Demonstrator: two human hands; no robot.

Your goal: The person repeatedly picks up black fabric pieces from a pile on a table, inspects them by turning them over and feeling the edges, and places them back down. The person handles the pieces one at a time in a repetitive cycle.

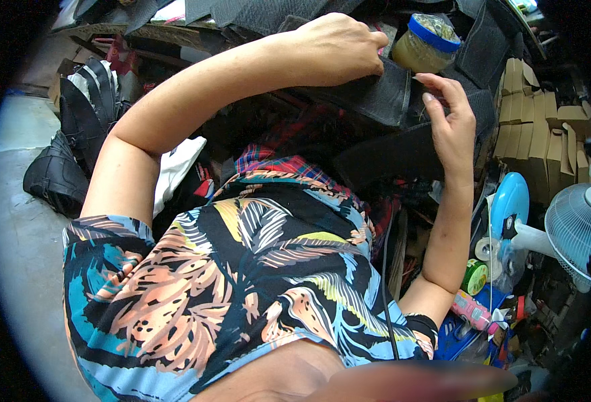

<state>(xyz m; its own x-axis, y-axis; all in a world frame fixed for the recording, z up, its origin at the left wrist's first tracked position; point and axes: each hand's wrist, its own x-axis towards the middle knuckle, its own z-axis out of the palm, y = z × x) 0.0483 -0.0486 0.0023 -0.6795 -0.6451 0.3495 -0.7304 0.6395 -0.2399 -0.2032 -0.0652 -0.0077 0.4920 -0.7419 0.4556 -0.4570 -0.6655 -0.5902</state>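
Observation:
My left hand (pixel 339 47) reaches far forward and grips the top edge of a dark grey felt-like piece (pixel 376 94). My right hand (pixel 451 120) rests its fingers on a second dark piece (pixel 392 157) just below and to the right of the first, thumb and fingers pinching its edge. A jar (pixel 428 43) of tan paste with a blue rim stands just beyond both hands. My patterned shirt fills the lower middle of the view.
Black boots (pixel 74 134) lie at the left on a grey floor (pixel 14 228). Stacked brown cardboard pieces (pixel 533 127) stand at the right, with a small blue-and-white fan (pixel 563 228) below them. Tape rolls and small items (pixel 476 275) crowd the lower right. More dark sheets (pixel 268 13) lie at the top.

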